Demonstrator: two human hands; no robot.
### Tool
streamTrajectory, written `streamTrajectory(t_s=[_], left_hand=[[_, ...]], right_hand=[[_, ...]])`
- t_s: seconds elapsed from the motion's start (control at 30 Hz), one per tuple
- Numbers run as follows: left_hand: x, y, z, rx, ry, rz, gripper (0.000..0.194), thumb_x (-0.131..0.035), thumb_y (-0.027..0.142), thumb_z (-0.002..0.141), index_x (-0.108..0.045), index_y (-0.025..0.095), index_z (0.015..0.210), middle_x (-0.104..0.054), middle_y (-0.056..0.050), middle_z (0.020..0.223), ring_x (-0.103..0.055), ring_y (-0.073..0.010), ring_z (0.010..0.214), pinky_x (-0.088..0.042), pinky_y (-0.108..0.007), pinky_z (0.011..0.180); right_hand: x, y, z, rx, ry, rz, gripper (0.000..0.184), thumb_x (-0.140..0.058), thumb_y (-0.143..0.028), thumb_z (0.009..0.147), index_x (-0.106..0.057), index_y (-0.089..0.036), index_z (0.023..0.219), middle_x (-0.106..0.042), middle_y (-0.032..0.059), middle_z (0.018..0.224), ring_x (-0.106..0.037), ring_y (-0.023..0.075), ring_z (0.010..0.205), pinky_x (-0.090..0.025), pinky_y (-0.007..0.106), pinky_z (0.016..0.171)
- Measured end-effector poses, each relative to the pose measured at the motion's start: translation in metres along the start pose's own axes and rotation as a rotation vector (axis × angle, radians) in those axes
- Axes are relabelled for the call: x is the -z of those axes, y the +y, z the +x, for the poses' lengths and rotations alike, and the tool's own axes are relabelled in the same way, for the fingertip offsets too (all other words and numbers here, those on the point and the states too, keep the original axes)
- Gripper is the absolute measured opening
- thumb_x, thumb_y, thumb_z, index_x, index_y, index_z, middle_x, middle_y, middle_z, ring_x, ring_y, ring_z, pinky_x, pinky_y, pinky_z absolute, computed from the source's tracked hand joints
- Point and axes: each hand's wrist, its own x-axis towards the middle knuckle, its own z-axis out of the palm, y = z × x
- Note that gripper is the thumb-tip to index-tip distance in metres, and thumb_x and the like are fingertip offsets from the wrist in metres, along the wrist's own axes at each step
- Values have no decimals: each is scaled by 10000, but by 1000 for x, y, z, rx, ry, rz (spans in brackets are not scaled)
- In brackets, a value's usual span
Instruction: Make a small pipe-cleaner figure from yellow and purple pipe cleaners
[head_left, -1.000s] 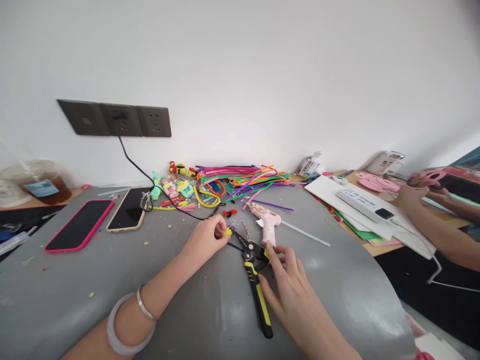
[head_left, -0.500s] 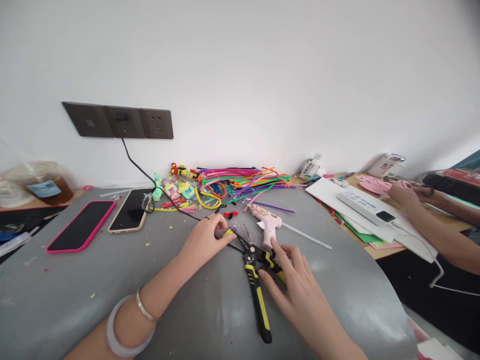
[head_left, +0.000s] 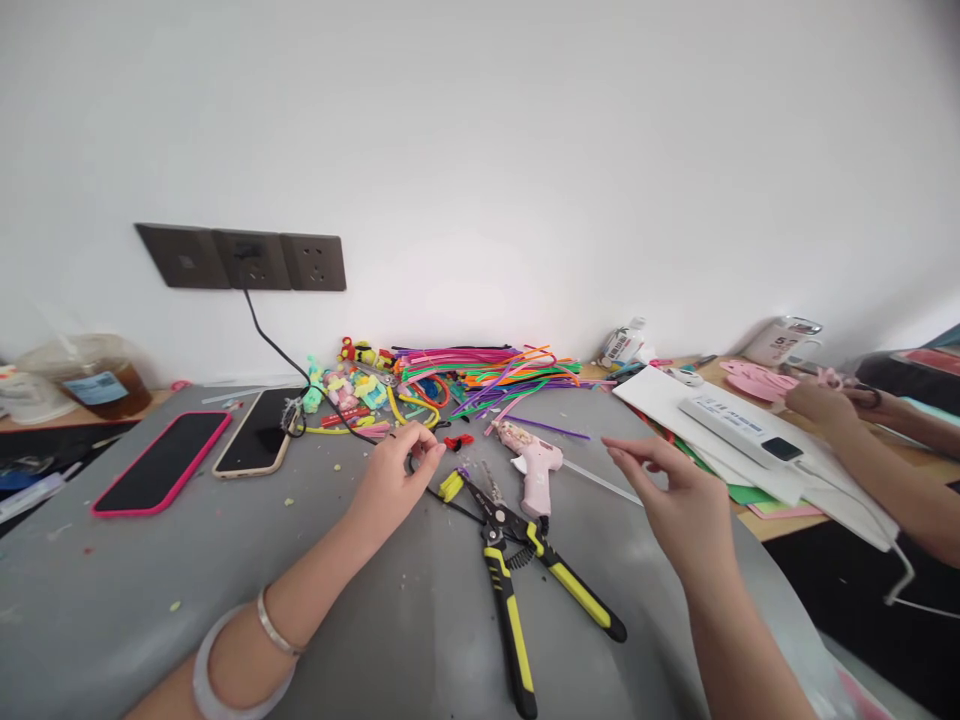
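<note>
My left hand (head_left: 397, 470) hovers just left of the pliers' jaws, thumb and fingers pinched together; whatever may be between them is hidden. My right hand (head_left: 682, 500) is raised to the right of the glue gun, its thumb and index finger brought together, and I cannot make out anything in them. Between the hands lie black-and-yellow pliers (head_left: 499, 520) with handles spread. At their tips rests a small yellow fuzzy piece (head_left: 451, 487) with a bit of purple. A pink glue gun (head_left: 538, 478) with a clear glue stick lies behind the pliers, and a small red piece (head_left: 458, 442) sits nearby.
Pipe cleaners (head_left: 480, 368) are piled along the wall beside small fuzzy figures (head_left: 349, 385). Two phones, one pink-cased (head_left: 161, 465) and one dark-screened (head_left: 259, 432), lie left. A black cable (head_left: 259, 325) runs from the socket. A power strip (head_left: 739, 425) and another person's hands (head_left: 825, 405) are right.
My right hand has left the pliers' handle and moved right and up. My left hand has drawn back leftward from the yellow piece, which now lies at the pliers' tips.
</note>
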Motion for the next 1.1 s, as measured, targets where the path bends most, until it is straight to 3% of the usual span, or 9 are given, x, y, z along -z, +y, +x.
streamTrajectory(t_s=[0.17, 0.4, 0.57, 0.63, 0.7, 0.8, 0.97, 1.03, 1.1], left_hand=[[-1, 0, 0, 79, -18, -103, 219, -471, 356, 912, -514, 205, 761, -543, 6, 750, -498, -157, 725, -366, -267, 687], [-2, 3, 2, 305, -57, -412, 294, -529, 462, 876, -552, 191, 765, -539, -3, 741, -487, -159, 708, -369, -263, 662], [-1, 5, 3, 384, -111, -513, 342, -578, 510, 844, -545, 184, 745, -555, -2, 741, -486, -145, 684, -365, -255, 659], [0, 5, 4, 443, -175, -529, 371, -577, 537, 843, -549, 180, 743, -546, 4, 711, -463, -136, 649, -352, -252, 638], [1, 4, 4, 480, -209, -523, 391, -573, 553, 847, -556, 177, 741, -537, 6, 689, -456, -135, 643, -350, -251, 640], [2, 3, 6, 468, -233, -532, 423, -595, 584, 824, -557, 175, 723, -540, 3, 700, -471, -136, 647, -355, -253, 637], [6, -1, 8, 476, -197, -561, 440, -614, 595, 819, -569, 171, 712, -537, 4, 697, -477, -129, 635, -373, -251, 635], [6, -6, 8, 478, -179, -587, 420, -619, 577, 833, -578, 172, 731, -555, 0, 716, -486, -125, 643, -379, -246, 632], [5, -10, 8, 486, -139, -640, 396, -632, 566, 835, -587, 178, 773, -574, -1, 735, -496, -121, 641, -387, -243, 623]], right_hand=[[-20, 14, 45, -71, -13, 181, 214, -677, -428, 807, -713, -218, 792, -711, 39, 779, -592, 197, 711, -443, 330, 688], [-49, -22, 97, 89, -194, 366, 281, -567, -424, 894, -631, -193, 749, -580, 1, 652, -522, 150, 627, -418, 276, 620], [-77, -34, 134, 228, -561, 112, 226, -506, -318, 906, -691, -191, 880, -609, 3, 689, -507, 145, 608, -370, 262, 575], [-90, -30, 145, 273, -722, -49, 152, -564, -228, 846, -697, -207, 917, -593, -15, 661, -493, 140, 573, -345, 251, 548], [-101, -25, 151, 330, -795, -166, 208, -601, -117, 764, -692, -214, 925, -593, -19, 663, -508, 144, 577, -342, 245, 549], [-114, -17, 153, 397, -754, -213, 266, -562, -16, 723, -677, -196, 882, -648, 24, 779, -571, 164, 676, -379, 253, 610], [-118, -6, 148, 525, -633, -142, 188, -509, -78, 839, -651, -201, 826, -666, 50, 861, -599, 173, 712, -428, 264, 635], [-116, -2, 144, 564, -508, -111, 215, -463, -107, 900, -652, -208, 882, -669, 62, 886, -604, 172, 712, -434, 264, 625], [-113, 0, 138, 581, -259, -105, 223, -439, -142, 948, -650, -213, 944, -664, 60, 849, -591, 165, 663, -424, 264, 602]])
